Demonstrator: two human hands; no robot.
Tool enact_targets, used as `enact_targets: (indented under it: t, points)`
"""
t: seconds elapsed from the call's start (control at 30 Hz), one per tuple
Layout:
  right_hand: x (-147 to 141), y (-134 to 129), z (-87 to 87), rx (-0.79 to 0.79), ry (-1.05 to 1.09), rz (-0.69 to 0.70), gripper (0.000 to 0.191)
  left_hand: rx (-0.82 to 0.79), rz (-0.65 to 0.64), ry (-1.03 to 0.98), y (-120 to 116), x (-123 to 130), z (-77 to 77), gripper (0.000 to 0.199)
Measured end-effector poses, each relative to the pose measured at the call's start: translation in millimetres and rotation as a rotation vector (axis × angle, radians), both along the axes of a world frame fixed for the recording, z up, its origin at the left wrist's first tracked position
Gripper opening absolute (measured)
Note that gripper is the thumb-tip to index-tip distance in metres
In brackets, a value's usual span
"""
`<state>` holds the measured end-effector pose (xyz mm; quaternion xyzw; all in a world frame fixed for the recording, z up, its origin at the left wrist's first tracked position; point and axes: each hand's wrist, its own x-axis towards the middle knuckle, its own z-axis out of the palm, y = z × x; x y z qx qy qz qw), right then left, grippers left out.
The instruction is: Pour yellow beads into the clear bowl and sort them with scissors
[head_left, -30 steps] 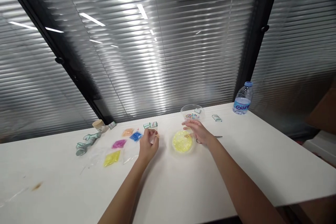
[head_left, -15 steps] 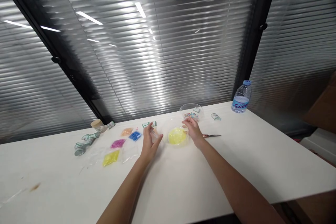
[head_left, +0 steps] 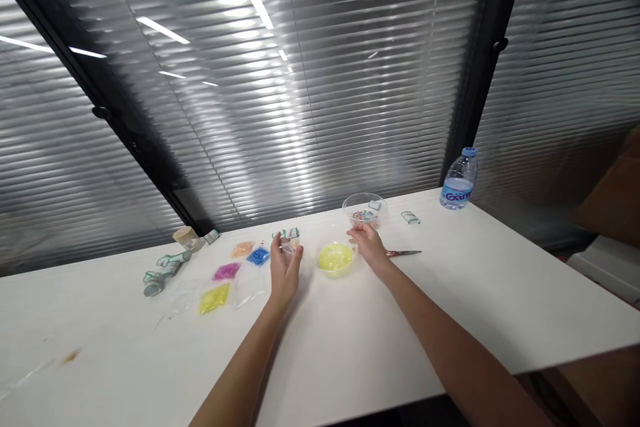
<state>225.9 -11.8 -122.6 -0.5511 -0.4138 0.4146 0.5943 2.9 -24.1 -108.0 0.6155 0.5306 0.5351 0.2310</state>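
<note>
My left hand (head_left: 285,271) is curved around a small clear plastic cup (head_left: 288,249), its rim showing between thumb and fingers. Right of it, a clear bowl (head_left: 334,272) stands on the table with yellow contents that look like small beads. My right hand (head_left: 369,243) hovers at the bowl's right side, thumb and fingertips pinched together; whatever they hold is too small to make out. Behind that hand is a larger clear bowl (head_left: 345,205) with multicoloured beads and a small labelled packet in it. Scissors (head_left: 404,253) lie beside my right wrist, partly hidden.
Left of my hands lie bags of yellow (head_left: 214,298), purple (head_left: 227,271), blue (head_left: 259,256) and orange beads (head_left: 243,249). Farther left are crumpled labelled packets (head_left: 170,265) and a container with a wooden-looking lid (head_left: 185,235). A water bottle (head_left: 457,181) stands at the back right.
My left hand has turned and moved slightly left, away from the yellow bowl, with the clear cup in it. My right hand stays almost in place, still pinched. The view has shifted a little.
</note>
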Motion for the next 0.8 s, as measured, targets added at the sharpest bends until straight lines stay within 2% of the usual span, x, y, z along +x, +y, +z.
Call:
enact_targets:
  t: [0.1,0.23,0.37,0.53,0.67,0.8]
  points:
    - [0.5,0.7,-2.4,0.002,-0.046,-0.009,0.028,-0.072,-0.002,0.007,0.9,-1.1,-0.6,0.06]
    - [0.6,2.4,-6.6,0.001,-0.105,-0.016,0.028,-0.081,-0.058,0.01,5.4,-2.8,-6.4,0.063]
    - [1.0,2.2,-7.2,0.0,-0.137,-0.017,0.027,-0.042,-0.114,0.033,5.4,-1.7,-9.4,0.063]
    - [-0.1,-0.2,-4.0,-0.008,-0.151,-0.019,0.028,0.033,-0.13,0.091,0.8,-1.2,-4.9,0.055]
    - [-3.7,-4.6,1.5,-0.004,-0.216,-0.073,0.028,0.083,-0.122,0.146,-1.9,-2.2,-1.7,0.048]
    - [8.9,-15.4,18.3,0.033,-0.344,-0.147,0.028,0.113,-0.125,0.176,-5.1,-1.0,1.9,0.041]
